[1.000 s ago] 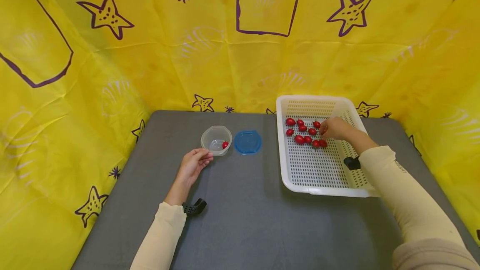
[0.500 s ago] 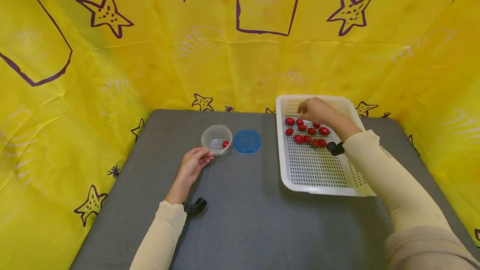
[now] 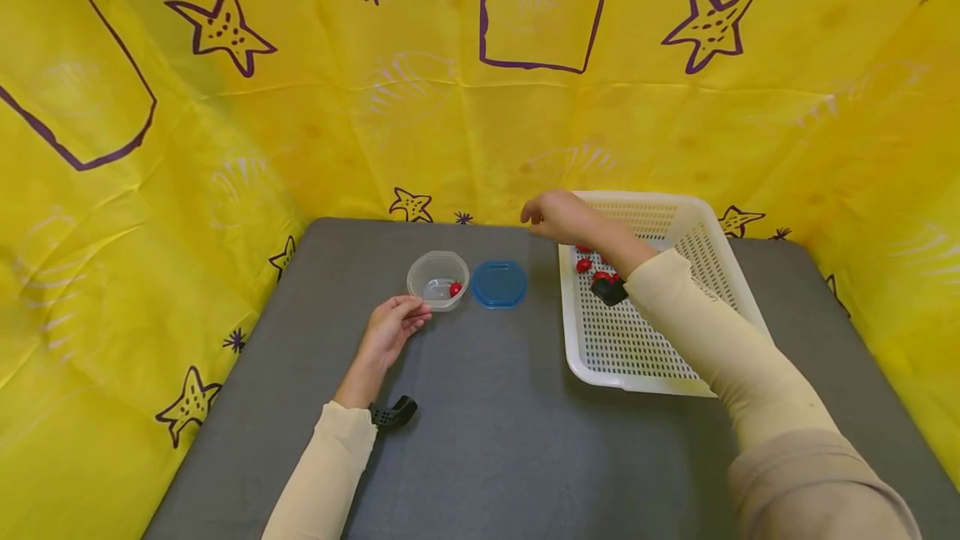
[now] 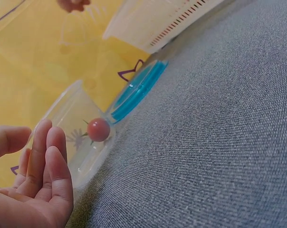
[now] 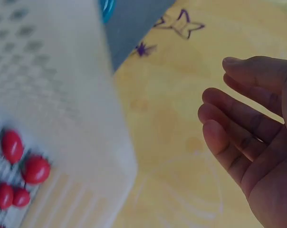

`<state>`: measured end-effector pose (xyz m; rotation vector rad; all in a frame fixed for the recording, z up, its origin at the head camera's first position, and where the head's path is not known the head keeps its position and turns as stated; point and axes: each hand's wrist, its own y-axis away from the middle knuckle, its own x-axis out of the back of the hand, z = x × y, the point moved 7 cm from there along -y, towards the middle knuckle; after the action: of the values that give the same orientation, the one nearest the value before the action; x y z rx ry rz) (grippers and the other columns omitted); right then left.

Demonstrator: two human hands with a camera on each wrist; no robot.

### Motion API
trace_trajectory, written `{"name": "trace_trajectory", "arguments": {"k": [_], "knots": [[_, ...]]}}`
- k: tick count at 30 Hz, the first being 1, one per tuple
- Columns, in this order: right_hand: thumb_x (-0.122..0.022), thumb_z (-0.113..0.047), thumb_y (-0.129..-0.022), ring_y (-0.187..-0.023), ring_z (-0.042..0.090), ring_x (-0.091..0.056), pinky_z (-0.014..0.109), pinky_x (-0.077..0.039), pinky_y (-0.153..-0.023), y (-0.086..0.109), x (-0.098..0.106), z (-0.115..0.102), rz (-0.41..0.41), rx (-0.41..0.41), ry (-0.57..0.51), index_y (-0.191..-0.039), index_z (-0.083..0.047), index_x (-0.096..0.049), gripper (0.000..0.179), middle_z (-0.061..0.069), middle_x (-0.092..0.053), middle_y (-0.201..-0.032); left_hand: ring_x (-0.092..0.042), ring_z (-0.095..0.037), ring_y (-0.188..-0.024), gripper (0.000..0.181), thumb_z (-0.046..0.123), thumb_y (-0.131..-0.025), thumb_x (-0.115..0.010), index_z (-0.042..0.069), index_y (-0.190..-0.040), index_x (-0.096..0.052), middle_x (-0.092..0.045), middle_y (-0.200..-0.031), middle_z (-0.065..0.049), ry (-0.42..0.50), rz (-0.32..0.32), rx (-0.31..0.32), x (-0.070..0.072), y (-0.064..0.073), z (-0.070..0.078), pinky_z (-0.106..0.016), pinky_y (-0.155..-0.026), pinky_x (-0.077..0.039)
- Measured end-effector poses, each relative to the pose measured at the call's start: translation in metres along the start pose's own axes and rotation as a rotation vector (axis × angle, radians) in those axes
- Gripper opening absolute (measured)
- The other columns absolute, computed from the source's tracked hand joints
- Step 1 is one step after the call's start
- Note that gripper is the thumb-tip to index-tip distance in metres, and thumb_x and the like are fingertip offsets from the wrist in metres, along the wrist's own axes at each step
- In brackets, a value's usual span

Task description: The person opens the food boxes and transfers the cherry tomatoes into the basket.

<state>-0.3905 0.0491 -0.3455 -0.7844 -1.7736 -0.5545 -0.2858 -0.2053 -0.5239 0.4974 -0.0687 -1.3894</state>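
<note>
My left hand [image 3: 392, 330] holds the near rim of a small clear plastic container [image 3: 437, 261] between thumb and fingers. Inside, at the container's right side, lies one red cherry tomato [image 3: 455, 289] with a green stem, seen also in the left wrist view as a tomato [image 4: 98, 129]. My right hand [image 3: 558, 217] hovers above the far left corner of a white slotted basket [image 3: 637, 357]. Its fingers are loosely bent, and the right wrist view shows nothing held in the hand [image 5: 257, 123]. Several cherry tomatoes [image 3: 584, 265] lie in the basket, partly hidden by my right arm.
A blue lid [image 3: 500, 284] lies between the container and the basket. Grey cloth [image 3: 480, 423] covers the table. A yellow sheet [image 3: 480, 140] with star drawings rises behind and at both sides.
My right hand has left the tomatoes and moved left over the basket's far left corner. A tomato has come into sight at the right of the group. My left hand stays at the container.
</note>
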Motion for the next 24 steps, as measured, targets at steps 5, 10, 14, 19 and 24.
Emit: {"name": "trace_trajectory", "arguments": {"k": [5, 10, 14, 19, 24], "knots": [[-0.063, -0.013, -0.090, -0.091, 0.031, -0.064, 0.043, -0.052, -0.086, -0.017, -0.012, -0.019, -0.030, 0.026, -0.010, -0.107, -0.001, -0.070, 0.021, 0.016, -0.071, -0.097, -0.068, -0.007, -0.071, 0.005, 0.010, -0.100, -0.051, 0.006, -0.100, -0.052, -0.070, -0.073, 0.005, 0.005, -0.009, -0.002, 0.000, 0.001, 0.000, -0.020, -0.071, -0.053], [-0.064, -0.013, -0.089, -0.091, 0.028, -0.065, 0.040, -0.052, -0.086, -0.031, -0.025, -0.037, -0.025, 0.067, 0.015, -0.105, -0.004, -0.071, 0.020, 0.013, -0.072, -0.097, -0.068, -0.007, -0.071, 0.004, 0.009, -0.100, -0.051, 0.007, -0.097, -0.053, -0.070, -0.073, 0.006, 0.007, -0.015, -0.013, 0.001, 0.002, 0.001, -0.019, -0.070, -0.053], [-0.064, -0.013, -0.089, -0.090, 0.025, -0.065, 0.037, -0.052, -0.084, -0.040, -0.037, -0.052, -0.034, 0.105, 0.021, -0.105, -0.005, -0.072, 0.020, 0.011, -0.072, -0.096, -0.068, -0.007, -0.071, 0.004, 0.009, -0.100, -0.051, 0.008, -0.097, -0.053, -0.070, -0.074, 0.006, 0.000, -0.010, -0.013, 0.002, 0.002, 0.002, -0.019, -0.070, -0.053], [-0.064, -0.013, -0.089, -0.088, 0.024, -0.065, 0.035, -0.054, -0.083, -0.048, -0.052, -0.067, -0.067, 0.133, 0.014, -0.106, -0.004, -0.072, 0.021, 0.010, -0.072, -0.097, -0.068, -0.007, -0.072, 0.003, 0.009, -0.100, -0.052, 0.008, -0.098, -0.055, -0.070, -0.074, 0.006, 0.002, -0.014, -0.012, 0.002, 0.002, 0.002, -0.019, -0.072, -0.053], [-0.063, -0.012, -0.090, -0.090, 0.024, -0.064, 0.034, -0.054, -0.084, -0.056, -0.068, -0.080, -0.117, 0.148, 0.029, -0.109, -0.003, -0.071, 0.022, 0.011, -0.071, -0.100, -0.068, -0.007, -0.070, 0.006, 0.007, -0.100, -0.051, 0.008, -0.096, -0.055, -0.070, -0.072, 0.006, 0.009, -0.014, -0.004, 0.002, 0.001, 0.000, -0.019, -0.069, -0.053]]}}
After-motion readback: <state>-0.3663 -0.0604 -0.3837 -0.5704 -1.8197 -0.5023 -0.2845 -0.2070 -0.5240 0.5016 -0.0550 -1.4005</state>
